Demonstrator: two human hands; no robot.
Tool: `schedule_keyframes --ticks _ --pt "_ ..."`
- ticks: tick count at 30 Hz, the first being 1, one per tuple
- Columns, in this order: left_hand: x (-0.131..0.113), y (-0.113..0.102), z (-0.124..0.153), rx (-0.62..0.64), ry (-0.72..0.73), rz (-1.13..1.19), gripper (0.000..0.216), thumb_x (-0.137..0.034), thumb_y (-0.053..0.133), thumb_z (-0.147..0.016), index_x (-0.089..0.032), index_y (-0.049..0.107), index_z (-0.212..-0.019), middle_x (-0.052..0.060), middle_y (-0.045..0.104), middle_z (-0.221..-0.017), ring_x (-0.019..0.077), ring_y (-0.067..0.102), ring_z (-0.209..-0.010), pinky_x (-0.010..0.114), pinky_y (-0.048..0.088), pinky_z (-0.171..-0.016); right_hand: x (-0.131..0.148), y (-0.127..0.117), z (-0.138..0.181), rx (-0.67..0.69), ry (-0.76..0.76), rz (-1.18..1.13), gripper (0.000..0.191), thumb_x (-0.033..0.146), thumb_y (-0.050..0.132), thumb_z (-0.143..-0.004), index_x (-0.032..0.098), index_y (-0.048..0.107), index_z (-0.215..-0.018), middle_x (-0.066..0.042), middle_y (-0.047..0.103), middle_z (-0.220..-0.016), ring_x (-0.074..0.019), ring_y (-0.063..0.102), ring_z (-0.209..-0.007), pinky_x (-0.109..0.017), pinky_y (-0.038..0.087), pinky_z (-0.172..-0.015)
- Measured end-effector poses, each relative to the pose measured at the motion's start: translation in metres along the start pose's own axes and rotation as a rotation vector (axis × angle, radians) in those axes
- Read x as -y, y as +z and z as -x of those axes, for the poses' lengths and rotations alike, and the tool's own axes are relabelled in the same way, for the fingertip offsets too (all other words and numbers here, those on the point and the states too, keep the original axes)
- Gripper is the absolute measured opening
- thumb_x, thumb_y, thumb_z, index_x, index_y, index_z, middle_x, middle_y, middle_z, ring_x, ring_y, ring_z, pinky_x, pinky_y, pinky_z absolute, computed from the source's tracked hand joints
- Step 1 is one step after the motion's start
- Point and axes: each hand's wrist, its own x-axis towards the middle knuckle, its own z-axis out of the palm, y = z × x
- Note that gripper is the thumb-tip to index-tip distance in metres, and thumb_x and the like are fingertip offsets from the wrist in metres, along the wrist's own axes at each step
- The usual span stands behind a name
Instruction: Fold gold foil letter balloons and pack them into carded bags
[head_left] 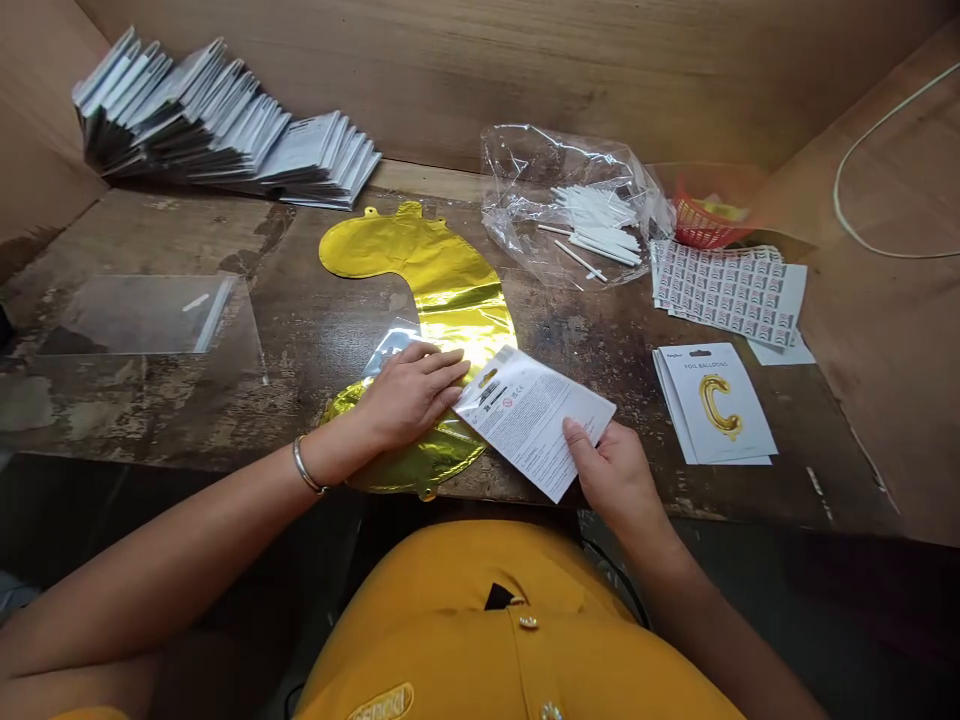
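Gripping the printed card (536, 425) between thumb and fingers, the right hand (615, 468) sits beside the left hand (409, 395), unclenched over the unpacked foil balloon (459, 285) on the table (289, 400), stacked packets (240, 130) apparently done, loose cards (720, 405) seemingly left

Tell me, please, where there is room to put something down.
Free patches lie between the flat clear sleeve and the gold balloon, and between the balloon and the C card, beyond the white card in the right hand. The back left is crowded with stacked packets, the back right with the bag of sticks, red basket and sticker sheets.
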Motion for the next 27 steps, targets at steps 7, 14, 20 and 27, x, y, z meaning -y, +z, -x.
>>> schedule_keyframes --ticks 7,14,20,27 --pt "-0.006 -0.001 0.004 0.162 -0.007 -0.015 0.053 -0.045 0.039 -0.098 -0.027 0.040 -0.147 0.005 0.037 -0.155 0.0313 0.026 -0.144 0.050 0.023 -0.116 -0.012 -0.004 -0.008 0.198 0.190 -0.246 0.049 0.055 0.068 -0.073 0.012 0.074 -0.095 -0.011 0.076 -0.092 -0.0289 0.071 -0.081 -0.040 0.058 -0.071" --pt "-0.007 -0.010 0.001 0.264 0.000 -0.073 0.055 -0.045 0.037 -0.099 -0.027 0.033 -0.150 0.006 0.030 -0.158 0.0332 0.022 -0.146 0.054 0.013 -0.117 -0.008 -0.009 -0.017 0.261 0.202 -0.266 0.045 0.052 0.070 -0.070 0.013 0.075 -0.093 -0.009 0.077 -0.087 -0.0285 0.071 -0.083 -0.041 0.058 -0.075" --pt "-0.009 -0.010 0.004 0.257 -0.001 -0.051 0.057 -0.046 0.039 -0.097 -0.028 0.033 -0.150 0.007 0.028 -0.158 0.0348 0.017 -0.147 0.057 0.014 -0.116 -0.004 -0.011 -0.026 0.294 0.183 -0.212 0.036 0.044 0.070 -0.072 0.014 0.076 -0.090 -0.008 0.077 -0.086 -0.0263 0.070 -0.076 -0.037 0.058 -0.065" --pt "0.000 -0.008 -0.001 0.276 0.061 -0.044 0.055 -0.048 0.042 -0.096 -0.032 0.036 -0.148 0.006 0.025 -0.159 0.0363 0.013 -0.148 0.062 0.007 -0.116 0.011 0.010 -0.052 0.355 0.174 -0.326 0.036 0.042 0.070 -0.068 0.014 0.075 -0.090 -0.009 0.076 -0.085 -0.0254 0.071 -0.076 -0.037 0.058 -0.067"
